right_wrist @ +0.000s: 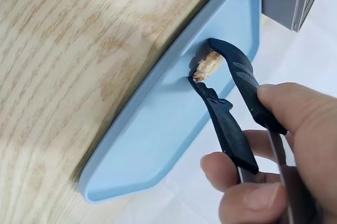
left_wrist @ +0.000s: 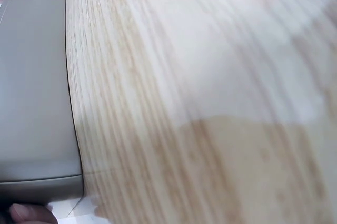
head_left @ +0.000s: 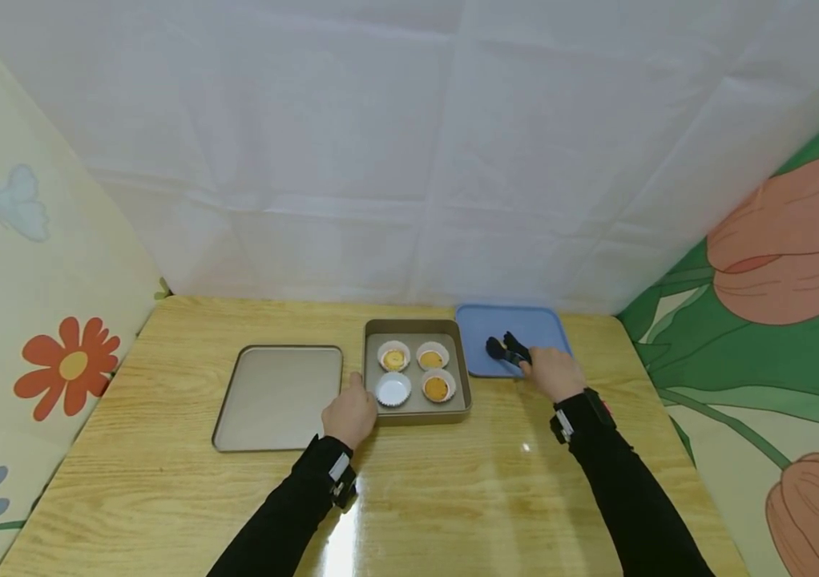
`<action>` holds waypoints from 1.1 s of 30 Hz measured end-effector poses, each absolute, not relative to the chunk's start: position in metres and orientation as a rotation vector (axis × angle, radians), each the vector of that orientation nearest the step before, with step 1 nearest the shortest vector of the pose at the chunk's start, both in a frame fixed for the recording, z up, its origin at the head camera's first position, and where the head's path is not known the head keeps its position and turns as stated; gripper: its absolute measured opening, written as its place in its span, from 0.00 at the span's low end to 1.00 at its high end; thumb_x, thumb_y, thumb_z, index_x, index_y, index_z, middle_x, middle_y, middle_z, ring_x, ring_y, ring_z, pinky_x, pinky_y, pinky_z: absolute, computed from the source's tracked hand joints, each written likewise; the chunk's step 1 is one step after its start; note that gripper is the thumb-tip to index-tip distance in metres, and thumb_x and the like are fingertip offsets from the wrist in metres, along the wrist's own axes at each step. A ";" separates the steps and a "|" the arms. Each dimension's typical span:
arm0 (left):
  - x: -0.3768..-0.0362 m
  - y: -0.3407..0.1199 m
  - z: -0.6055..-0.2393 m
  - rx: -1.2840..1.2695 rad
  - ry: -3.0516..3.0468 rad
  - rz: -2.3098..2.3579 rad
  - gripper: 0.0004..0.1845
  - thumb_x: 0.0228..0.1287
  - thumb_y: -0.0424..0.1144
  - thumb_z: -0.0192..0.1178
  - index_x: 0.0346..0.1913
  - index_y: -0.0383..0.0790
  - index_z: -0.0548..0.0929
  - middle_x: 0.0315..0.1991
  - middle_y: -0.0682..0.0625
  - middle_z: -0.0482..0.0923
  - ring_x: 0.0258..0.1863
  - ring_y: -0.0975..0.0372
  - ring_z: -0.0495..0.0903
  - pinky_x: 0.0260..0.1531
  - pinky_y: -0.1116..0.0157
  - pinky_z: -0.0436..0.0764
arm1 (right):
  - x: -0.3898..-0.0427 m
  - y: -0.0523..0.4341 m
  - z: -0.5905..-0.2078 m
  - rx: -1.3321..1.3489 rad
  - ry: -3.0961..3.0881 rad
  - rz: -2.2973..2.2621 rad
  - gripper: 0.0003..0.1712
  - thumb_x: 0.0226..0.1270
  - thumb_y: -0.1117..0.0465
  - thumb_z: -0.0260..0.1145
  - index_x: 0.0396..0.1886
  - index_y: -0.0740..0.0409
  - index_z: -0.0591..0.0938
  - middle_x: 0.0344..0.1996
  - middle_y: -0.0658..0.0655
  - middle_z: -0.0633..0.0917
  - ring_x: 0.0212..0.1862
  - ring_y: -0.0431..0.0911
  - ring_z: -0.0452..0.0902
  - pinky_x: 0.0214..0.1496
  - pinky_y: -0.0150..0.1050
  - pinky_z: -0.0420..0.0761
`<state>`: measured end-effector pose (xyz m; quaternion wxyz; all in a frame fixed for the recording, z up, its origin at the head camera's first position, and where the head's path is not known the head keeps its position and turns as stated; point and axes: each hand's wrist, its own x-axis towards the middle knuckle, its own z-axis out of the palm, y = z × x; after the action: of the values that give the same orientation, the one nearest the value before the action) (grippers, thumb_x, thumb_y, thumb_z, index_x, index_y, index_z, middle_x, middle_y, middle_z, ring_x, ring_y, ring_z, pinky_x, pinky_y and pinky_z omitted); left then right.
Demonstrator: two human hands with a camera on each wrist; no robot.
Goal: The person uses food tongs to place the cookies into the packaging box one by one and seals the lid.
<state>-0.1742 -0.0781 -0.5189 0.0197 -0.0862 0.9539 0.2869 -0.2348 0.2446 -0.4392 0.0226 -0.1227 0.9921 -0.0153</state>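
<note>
My right hand (head_left: 541, 367) grips black tongs (head_left: 507, 349) over a blue tray (head_left: 539, 324) at the right rear of the table. In the right wrist view the tongs (right_wrist: 231, 124) pinch a small golden pastry piece (right_wrist: 207, 66) just above the blue tray (right_wrist: 158, 129), with my right hand (right_wrist: 263, 176) curled round the handles. My left hand (head_left: 353, 397) holds the front left corner of a square grey baking pan (head_left: 417, 413). The pan carries three filled paper cups (head_left: 436, 389) and one empty white cup (head_left: 393, 389). One fingertip (left_wrist: 29, 213) shows by the pan's wall (left_wrist: 31, 92).
A flat grey tray (head_left: 276, 397) lies left of the pan, close to my left hand. The wooden table (head_left: 453, 481) is bounded by a white cloth at the back and flowered panels on both sides.
</note>
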 end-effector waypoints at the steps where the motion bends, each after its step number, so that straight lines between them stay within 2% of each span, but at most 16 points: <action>1: -0.174 -0.078 -0.519 -0.264 2.958 0.890 0.20 0.63 0.37 0.40 0.55 0.31 0.67 0.16 0.44 0.71 0.17 0.52 0.74 0.16 0.53 0.69 | -0.235 0.245 -0.440 -0.381 3.071 -0.053 0.14 0.63 0.55 0.61 0.31 0.64 0.79 0.19 0.59 0.77 0.22 0.51 0.73 0.24 0.45 0.71; 5: -0.173 -0.077 -0.517 -0.250 2.950 0.892 0.21 0.63 0.37 0.40 0.55 0.30 0.66 0.14 0.45 0.69 0.15 0.53 0.72 0.15 0.54 0.68 | -0.234 0.248 -0.441 -0.407 3.076 -0.088 0.12 0.63 0.56 0.61 0.30 0.63 0.78 0.19 0.58 0.76 0.22 0.51 0.73 0.24 0.45 0.70; 9: -0.172 -0.077 -0.515 -0.251 2.961 0.898 0.19 0.62 0.37 0.40 0.53 0.30 0.67 0.16 0.44 0.71 0.17 0.51 0.74 0.16 0.52 0.70 | -0.232 0.251 -0.438 -0.445 3.106 -0.129 0.12 0.63 0.57 0.61 0.34 0.64 0.79 0.19 0.58 0.77 0.21 0.51 0.74 0.24 0.44 0.71; 16: -0.171 -0.077 -0.512 -0.250 2.948 0.898 0.20 0.62 0.37 0.41 0.54 0.30 0.67 0.15 0.45 0.70 0.16 0.52 0.73 0.16 0.54 0.69 | -0.228 0.253 -0.428 -0.460 3.178 -0.227 0.11 0.63 0.58 0.61 0.30 0.63 0.76 0.14 0.55 0.72 0.15 0.46 0.66 0.18 0.39 0.63; 22: -0.173 -0.077 -0.514 -0.244 2.951 0.903 0.20 0.62 0.37 0.40 0.55 0.30 0.67 0.15 0.44 0.70 0.16 0.53 0.73 0.15 0.54 0.69 | -0.222 0.248 -0.417 -0.536 3.259 -0.197 0.20 0.63 0.56 0.61 0.46 0.69 0.78 0.19 0.62 0.79 0.13 0.46 0.68 0.14 0.38 0.63; 26: -0.173 -0.078 -0.515 -0.246 2.956 0.901 0.20 0.63 0.37 0.40 0.55 0.30 0.67 0.14 0.45 0.69 0.15 0.53 0.72 0.15 0.55 0.68 | -0.215 0.236 -0.404 -0.606 3.304 -0.131 0.24 0.63 0.52 0.60 0.52 0.65 0.77 0.09 0.56 0.73 0.08 0.43 0.57 0.11 0.37 0.54; 28: -0.172 -0.078 -0.514 -0.245 2.961 0.904 0.20 0.63 0.37 0.40 0.55 0.30 0.67 0.13 0.46 0.68 0.13 0.54 0.71 0.14 0.55 0.68 | -0.211 0.227 -0.398 -0.651 3.320 -0.128 0.25 0.63 0.51 0.60 0.54 0.63 0.76 0.07 0.54 0.69 0.07 0.42 0.52 0.12 0.37 0.50; 30: -0.171 -0.078 -0.513 -0.239 2.970 0.914 0.20 0.62 0.37 0.40 0.54 0.30 0.67 0.11 0.46 0.67 0.12 0.54 0.69 0.13 0.56 0.67 | -0.206 0.218 -0.393 -0.695 3.327 -0.151 0.25 0.63 0.51 0.60 0.55 0.62 0.76 0.09 0.53 0.69 0.08 0.42 0.51 0.13 0.37 0.49; 33: -0.171 -0.077 -0.512 -0.234 2.972 0.922 0.20 0.62 0.36 0.40 0.55 0.29 0.67 0.10 0.47 0.66 0.11 0.55 0.68 0.12 0.56 0.66 | -0.201 0.204 -0.391 -0.772 3.321 -0.192 0.25 0.64 0.51 0.59 0.56 0.61 0.75 0.15 0.55 0.73 0.10 0.42 0.55 0.14 0.36 0.53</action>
<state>-0.1706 -0.0772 -0.5121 0.0104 -0.0751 0.9524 0.2954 -0.2009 0.2035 -0.3905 -0.1362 -0.2241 0.9634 -0.0556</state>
